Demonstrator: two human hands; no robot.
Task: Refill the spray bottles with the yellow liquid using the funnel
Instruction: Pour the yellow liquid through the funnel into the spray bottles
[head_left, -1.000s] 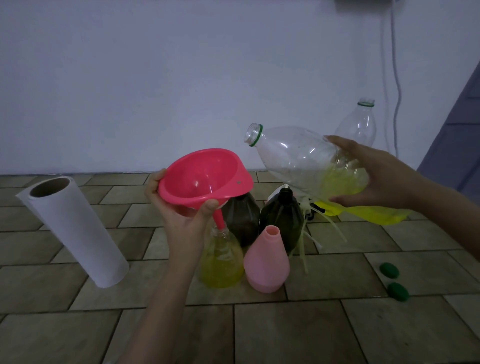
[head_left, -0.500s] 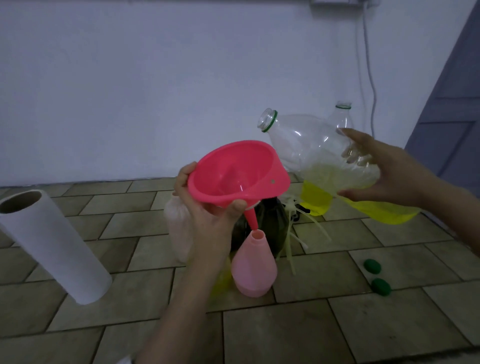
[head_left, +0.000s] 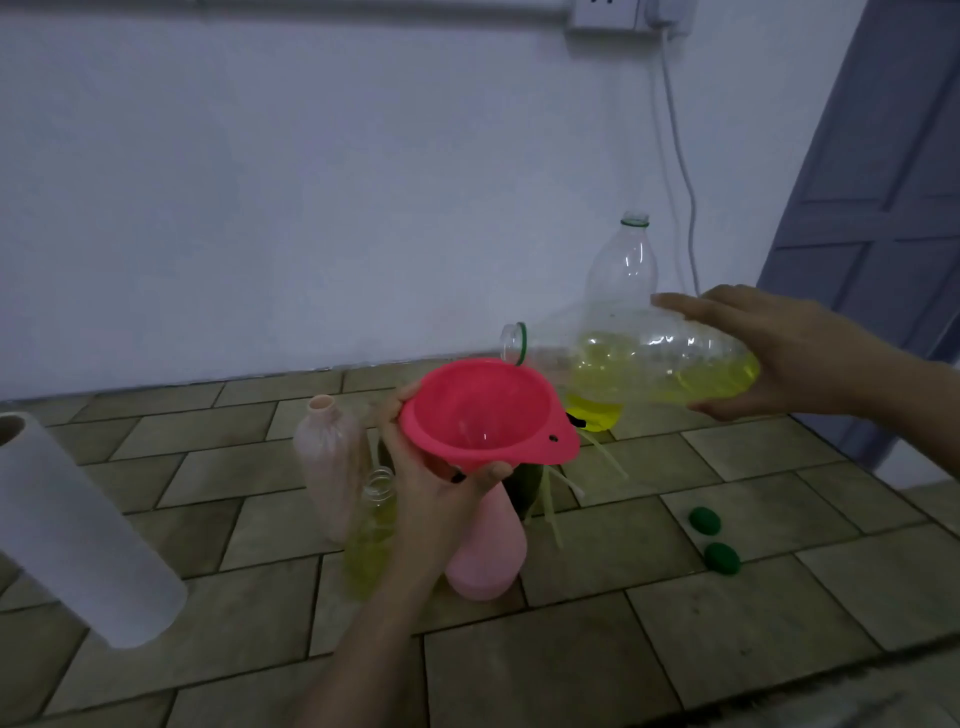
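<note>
The left hand (head_left: 441, 483) grips the pink funnel (head_left: 485, 415) by its rim, thumb under the lip, steadying it over the pink spray bottle (head_left: 485, 556), presumably so the spout sits in that neck, though the hand hides the join and I cannot tell if it is seated; the right hand (head_left: 779, 353) wraps round the base of the clear supply bottle (head_left: 639, 364), laid almost level with its uncapped, green-ringed mouth just above the funnel's far rim, placed so a further tilt would send liquid into the bowl; the yellow liquid (head_left: 696, 382) pools low along the bottle's belly and has not reached the neck, and the funnel bowl looks dry; a small clear bottle (head_left: 371, 535) beside the pink one holds yellow liquid well up its body; a pale bottle (head_left: 330, 467) stands open behind; a second clear bottle (head_left: 623, 270) stands upright at the back, yellow at its foot; two green caps (head_left: 711, 538) lie apart on the tiled floor (head_left: 727, 623).
</note>
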